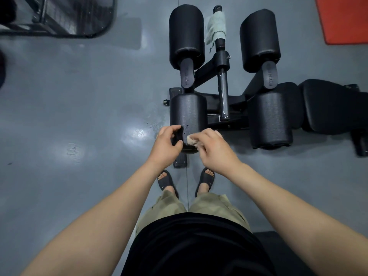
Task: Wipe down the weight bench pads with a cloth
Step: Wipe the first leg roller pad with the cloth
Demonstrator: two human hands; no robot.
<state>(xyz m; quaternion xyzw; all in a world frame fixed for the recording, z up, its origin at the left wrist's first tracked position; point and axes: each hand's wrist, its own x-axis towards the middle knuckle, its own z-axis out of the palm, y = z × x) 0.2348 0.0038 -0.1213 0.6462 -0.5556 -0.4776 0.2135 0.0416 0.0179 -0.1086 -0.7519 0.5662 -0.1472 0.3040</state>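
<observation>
Head view, left hand (166, 145) gripping roller pad (188, 112), right hand (215, 148) clutching beige cloth (192, 140)

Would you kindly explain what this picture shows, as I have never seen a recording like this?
There is no machine here: one wide-angle camera worn on a person's head looks forward and down. On the grey floor stands a weight bench with four black roller pads and a long seat pad at the right. The left hand grips the near end of the nearest roller pad, while the right hand holds a beige cloth against it. A pale green cloth hangs on the middle post, and a red mat lies at top right.
</observation>
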